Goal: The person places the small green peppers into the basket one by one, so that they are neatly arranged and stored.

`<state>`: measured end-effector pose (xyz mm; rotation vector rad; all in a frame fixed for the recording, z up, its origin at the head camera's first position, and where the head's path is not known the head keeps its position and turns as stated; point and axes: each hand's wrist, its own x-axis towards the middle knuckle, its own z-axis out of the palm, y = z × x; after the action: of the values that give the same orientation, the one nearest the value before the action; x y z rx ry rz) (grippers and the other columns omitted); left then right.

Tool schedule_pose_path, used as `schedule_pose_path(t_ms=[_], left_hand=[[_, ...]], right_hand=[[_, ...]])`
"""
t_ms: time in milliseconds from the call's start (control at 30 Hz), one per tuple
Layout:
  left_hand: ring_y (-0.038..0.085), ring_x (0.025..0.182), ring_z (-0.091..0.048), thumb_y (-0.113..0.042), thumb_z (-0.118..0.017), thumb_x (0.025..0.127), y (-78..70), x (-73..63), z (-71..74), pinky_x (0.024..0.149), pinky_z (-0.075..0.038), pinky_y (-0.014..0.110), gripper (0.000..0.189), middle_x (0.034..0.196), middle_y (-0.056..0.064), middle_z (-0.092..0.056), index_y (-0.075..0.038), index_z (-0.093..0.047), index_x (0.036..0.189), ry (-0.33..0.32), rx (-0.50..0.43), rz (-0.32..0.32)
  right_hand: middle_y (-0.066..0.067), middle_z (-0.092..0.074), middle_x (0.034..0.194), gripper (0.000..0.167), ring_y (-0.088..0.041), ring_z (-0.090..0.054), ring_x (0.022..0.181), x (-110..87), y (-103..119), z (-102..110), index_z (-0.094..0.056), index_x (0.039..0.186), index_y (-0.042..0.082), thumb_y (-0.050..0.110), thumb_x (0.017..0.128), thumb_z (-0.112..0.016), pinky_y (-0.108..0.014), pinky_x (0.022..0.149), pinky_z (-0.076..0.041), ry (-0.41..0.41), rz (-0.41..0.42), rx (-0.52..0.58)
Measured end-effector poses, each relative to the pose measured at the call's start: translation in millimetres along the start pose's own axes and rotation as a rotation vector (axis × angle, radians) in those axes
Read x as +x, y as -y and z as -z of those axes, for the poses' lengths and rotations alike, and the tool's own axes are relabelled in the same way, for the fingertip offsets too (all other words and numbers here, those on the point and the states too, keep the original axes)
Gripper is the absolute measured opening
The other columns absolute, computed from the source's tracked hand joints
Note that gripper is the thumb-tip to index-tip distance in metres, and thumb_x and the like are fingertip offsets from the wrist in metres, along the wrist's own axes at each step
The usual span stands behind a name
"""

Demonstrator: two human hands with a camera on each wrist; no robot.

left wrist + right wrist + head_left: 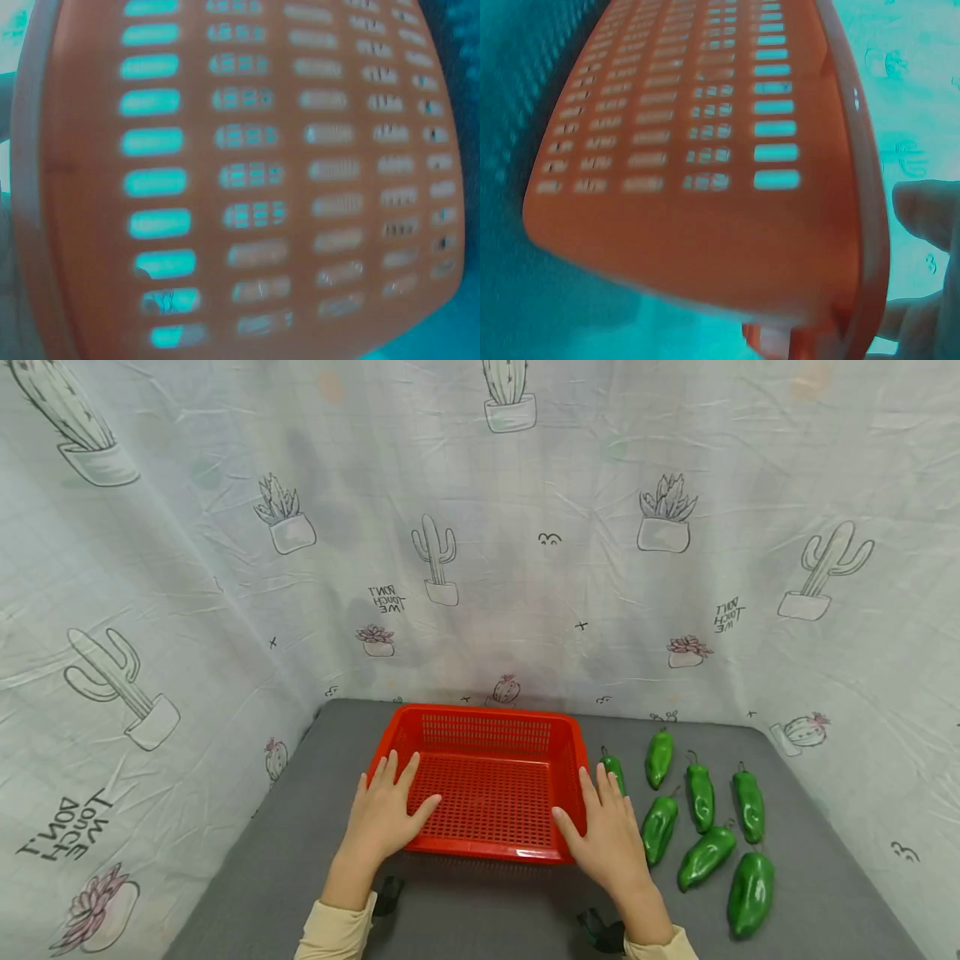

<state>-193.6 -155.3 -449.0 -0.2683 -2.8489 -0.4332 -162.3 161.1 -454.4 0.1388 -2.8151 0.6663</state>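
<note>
A red plastic basket [487, 802] with slotted walls and a mesh floor stands on the grey table, with nothing inside it. My left hand [386, 814] is over its left front corner, fingers spread and thumb pointing inward. Over the right front corner is my right hand [609, 839], its fingers also spread and straight. The left wrist view is filled by the basket's slotted wall [292, 180]. In the right wrist view, fingertips [926, 214] show beside the basket's rim [870, 195], apart from it. Neither hand grips anything.
Several green peppers lie loose to the basket's right, one [750, 893] nearest the front and another [659, 758] toward the back. One pepper [612, 770] is close to the basket's right wall, partly hidden by my right hand. A cactus-print curtain [480, 568] surrounds the grey table [277, 877].
</note>
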Motion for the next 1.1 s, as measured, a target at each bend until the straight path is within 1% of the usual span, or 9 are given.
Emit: schedule_pose_path(t_ms=[100,200,300,400,567,667,833,967,1100], left_hand=[[0.043,0.133,-0.036,-0.053,-0.057,0.087,7.8,0.0,4.4,0.107,-0.024,0.065,0.075,0.147,0.027,-0.034,-0.010,-0.037,0.145,-0.024,-0.018,0.032],[0.046,0.130,-0.040,-0.050,-0.057,0.088,16.8,-0.6,9.0,0.104,-0.027,0.065,0.074,0.146,0.028,-0.034,-0.009,-0.035,0.146,-0.022,-0.039,0.082],[0.048,0.126,-0.043,-0.050,-0.055,0.090,26.0,-1.3,12.7,0.098,-0.034,0.067,0.074,0.146,0.029,-0.034,-0.008,-0.033,0.147,0.012,-0.084,0.149],[0.048,0.122,-0.047,-0.051,-0.052,0.091,34.8,-2.3,13.5,0.092,-0.039,0.066,0.074,0.144,0.028,-0.038,-0.006,-0.032,0.146,0.048,-0.152,0.206],[0.040,0.111,-0.056,-0.047,-0.054,0.092,48.1,-4.5,9.0,0.087,-0.048,0.056,0.071,0.134,0.025,-0.051,0.000,-0.036,0.143,0.055,-0.278,0.262],[0.038,0.105,-0.060,-0.044,-0.055,0.093,53.9,-4.7,6.7,0.083,-0.051,0.052,0.068,0.130,0.026,-0.054,0.000,-0.038,0.141,0.051,-0.354,0.280],[0.041,0.110,-0.057,-0.039,-0.054,0.095,60.6,-1.6,3.8,0.087,-0.050,0.052,0.058,0.127,0.028,-0.055,-0.001,-0.044,0.137,0.025,-0.483,0.327],[0.038,0.108,-0.060,-0.032,-0.053,0.096,64.9,3.0,3.4,0.088,-0.049,0.050,0.046,0.120,0.026,-0.061,-0.001,-0.052,0.131,-0.004,-0.565,0.388],[0.028,0.095,-0.063,-0.028,-0.052,0.097,69.8,7.6,3.1,0.079,-0.052,0.036,0.040,0.115,0.022,-0.063,-0.002,-0.056,0.126,0.011,-0.691,0.456]], right_hand=[[-0.024,-0.023,0.153,0.074,-0.044,-0.020,0.140,-0.3,-7.3,2.9,-0.033,0.146,0.004,0.047,0.091,-0.056,-0.064,0.108,-0.023,-0.066,0.018,0.020],[-0.025,-0.026,0.152,0.071,-0.046,-0.024,0.138,0.8,-18.0,7.1,-0.036,0.143,0.001,0.042,0.090,-0.059,-0.065,0.104,-0.027,-0.147,0.039,0.042],[-0.025,-0.028,0.150,0.068,-0.046,-0.026,0.137,1.6,-31.8,13.9,-0.039,0.141,0.001,0.039,0.089,-0.062,-0.067,0.101,-0.028,-0.221,0.050,0.061],[-0.025,-0.029,0.150,0.068,-0.046,-0.027,0.137,-0.3,-47.5,23.3,-0.039,0.141,0.002,0.037,0.088,-0.064,-0.069,0.098,-0.029,-0.260,0.053,0.064],[-0.025,-0.027,0.151,0.069,-0.047,-0.026,0.136,-7.9,-71.7,41.4,-0.035,0.144,0.005,0.036,0.089,-0.063,-0.072,0.094,-0.028,-0.265,0.036,0.050],[-0.027,-0.026,0.151,0.069,-0.049,-0.025,0.135,-14.3,-84.9,51.7,-0.034,0.145,0.004,0.033,0.090,-0.063,-0.072,0.095,-0.027,-0.284,0.020,0.061],[-0.029,-0.023,0.151,0.066,-0.053,-0.023,0.134,-28.9,-107.1,65.6,-0.031,0.146,0.002,0.027,0.092,-0.061,-0.072,0.099,-0.021,-0.316,-0.020,0.100],[-0.030,-0.019,0.152,0.065,-0.056,-0.022,0.132,-42.6,-124.6,74.6,-0.028,0.147,0.001,0.024,0.094,-0.058,-0.073,0.097,-0.019,-0.311,-0.082,0.106],[-0.033,-0.017,0.151,0.065,-0.058,-0.021,0.131,-56.9,-143.6,85.3,-0.025,0.147,-0.002,0.023,0.095,-0.056,-0.073,0.100,-0.016,-0.308,-0.147,0.081]])
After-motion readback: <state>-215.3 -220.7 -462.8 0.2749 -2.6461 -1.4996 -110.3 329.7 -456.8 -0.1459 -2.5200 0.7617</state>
